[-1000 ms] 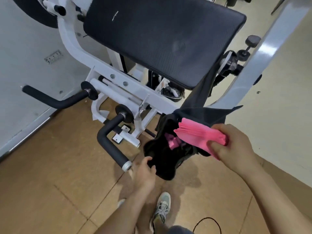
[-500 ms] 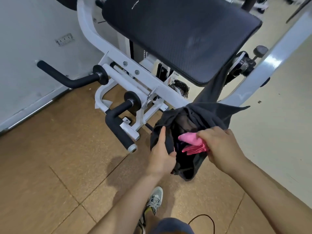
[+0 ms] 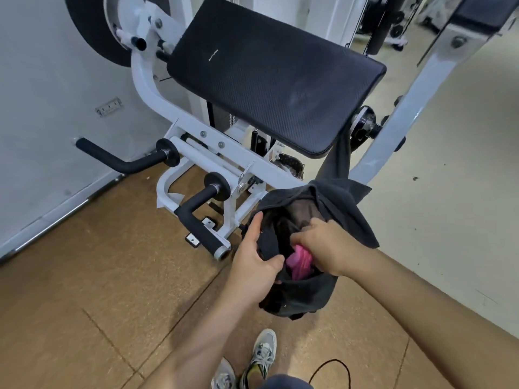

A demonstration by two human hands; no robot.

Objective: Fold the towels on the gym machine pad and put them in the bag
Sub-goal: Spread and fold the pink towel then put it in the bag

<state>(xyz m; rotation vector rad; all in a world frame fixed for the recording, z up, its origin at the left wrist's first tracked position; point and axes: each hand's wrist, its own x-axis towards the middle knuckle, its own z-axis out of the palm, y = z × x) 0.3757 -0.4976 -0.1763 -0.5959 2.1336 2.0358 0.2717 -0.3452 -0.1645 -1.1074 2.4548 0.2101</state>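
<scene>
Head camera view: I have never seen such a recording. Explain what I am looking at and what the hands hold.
No robot here: the camera sits on a person's head and looks down, so both arms reach in from below. The white frame with the black pad is a gym machine; no towel lies on the pad. A black bag hangs by a strap from it. The left hand has its grip on the bag's rim, holding it open. The right hand holds a pink towel inside the bag.
</scene>
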